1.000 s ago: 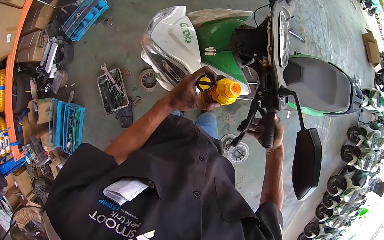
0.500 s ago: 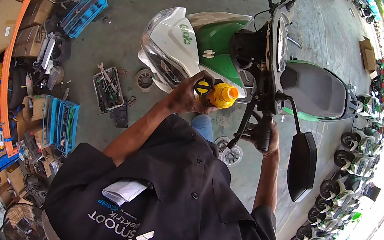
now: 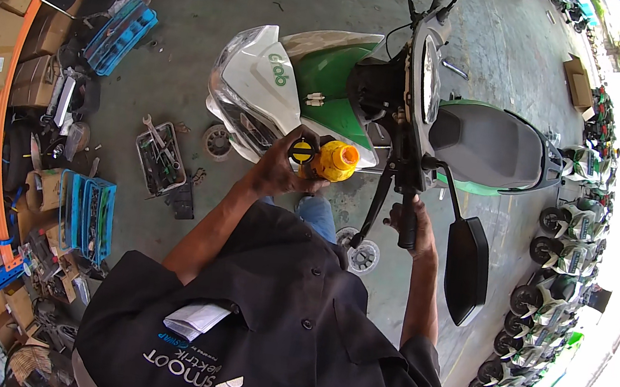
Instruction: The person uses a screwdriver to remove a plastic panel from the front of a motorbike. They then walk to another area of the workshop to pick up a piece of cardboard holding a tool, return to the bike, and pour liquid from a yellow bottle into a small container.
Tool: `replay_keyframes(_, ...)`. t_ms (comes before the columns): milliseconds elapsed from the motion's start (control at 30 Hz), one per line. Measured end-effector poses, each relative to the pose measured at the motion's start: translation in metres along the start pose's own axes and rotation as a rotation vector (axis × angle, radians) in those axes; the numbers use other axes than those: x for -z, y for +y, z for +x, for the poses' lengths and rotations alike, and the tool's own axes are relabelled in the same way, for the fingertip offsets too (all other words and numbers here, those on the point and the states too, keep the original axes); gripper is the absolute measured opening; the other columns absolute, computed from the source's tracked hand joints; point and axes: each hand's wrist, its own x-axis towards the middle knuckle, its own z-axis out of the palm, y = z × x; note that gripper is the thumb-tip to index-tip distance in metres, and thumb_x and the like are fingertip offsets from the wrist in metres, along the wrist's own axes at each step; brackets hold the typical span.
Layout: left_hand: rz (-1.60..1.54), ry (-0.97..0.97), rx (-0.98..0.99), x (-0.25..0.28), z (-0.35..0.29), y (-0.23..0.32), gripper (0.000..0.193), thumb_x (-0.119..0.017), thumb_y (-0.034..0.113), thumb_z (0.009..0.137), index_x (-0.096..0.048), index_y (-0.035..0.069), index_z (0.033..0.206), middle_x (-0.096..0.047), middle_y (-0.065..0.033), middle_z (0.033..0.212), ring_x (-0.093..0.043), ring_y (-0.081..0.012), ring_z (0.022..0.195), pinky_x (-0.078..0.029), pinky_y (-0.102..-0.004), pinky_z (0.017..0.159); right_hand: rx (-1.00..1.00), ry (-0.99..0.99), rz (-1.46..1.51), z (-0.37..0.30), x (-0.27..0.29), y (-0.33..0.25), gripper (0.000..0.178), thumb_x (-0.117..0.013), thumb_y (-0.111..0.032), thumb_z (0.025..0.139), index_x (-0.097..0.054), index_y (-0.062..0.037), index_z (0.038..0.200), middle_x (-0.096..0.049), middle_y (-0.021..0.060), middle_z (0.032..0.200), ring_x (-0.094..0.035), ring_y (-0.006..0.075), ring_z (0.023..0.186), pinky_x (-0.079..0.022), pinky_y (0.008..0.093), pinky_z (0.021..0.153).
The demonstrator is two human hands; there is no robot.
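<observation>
My left hand [image 3: 280,168] is closed around a yellow plastic bottle [image 3: 337,163], held in front of the scooter's white and green front panel. The bottle's mouth is uncovered and tilts toward me. A round yellow and black cap [image 3: 301,152] shows between the same hand's fingers. My right hand [image 3: 422,230] is at the scooter's black handlebar grip [image 3: 406,226], its fingers curled around from below. The grip hides part of those fingers. Beside it runs the black brake lever [image 3: 372,211].
The electric scooter's seat [image 3: 481,144] extends right, and a black mirror [image 3: 466,273] hangs near my right forearm. A tool tray [image 3: 161,158] and loose wheels [image 3: 362,257] lie on the floor. Blue toolboxes [image 3: 119,35] and an orange rack stand left; parked scooters line the right.
My right hand's spread fingers have drawn in around the handlebar grip. The left hand still holds the bottle and cap. The whole view has shifted slightly.
</observation>
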Motion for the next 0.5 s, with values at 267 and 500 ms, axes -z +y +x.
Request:
replay_keyframes(267,0.102,0.208,-0.069,-0.013,0.001,0.014,0.057,-0.090,0.010,0.064,-0.049,0.010,0.104,-0.059,-0.0025,0.101,-0.059,-0.0113,0.098,-0.050,-0.0285,0.091,0.051,-0.092,-0.849,0.037,0.108,-0.096,0.050,-0.069,-0.034,0.092,-0.057,-0.0006,0.127,-0.067,0.0081,0.093,-0.066,0.0166,0.082,-0.052,0.0332,0.074)
replay_keyframes(500,0.248,0.688,-0.190,-0.038,-0.023,0.028,0.062,-0.091,0.006,0.060,-0.048,0.008,0.104,-0.055,-0.0024,0.099,-0.058,-0.0110,0.096,-0.050,-0.0272,0.087,0.828,0.039,-1.937,0.202,0.109,-0.303,0.051,-0.070,-0.018,0.084,-0.053,-0.0089,0.131,-0.055,0.0143,0.129,-0.048,0.0346,0.126,-0.038,0.0486,0.104)
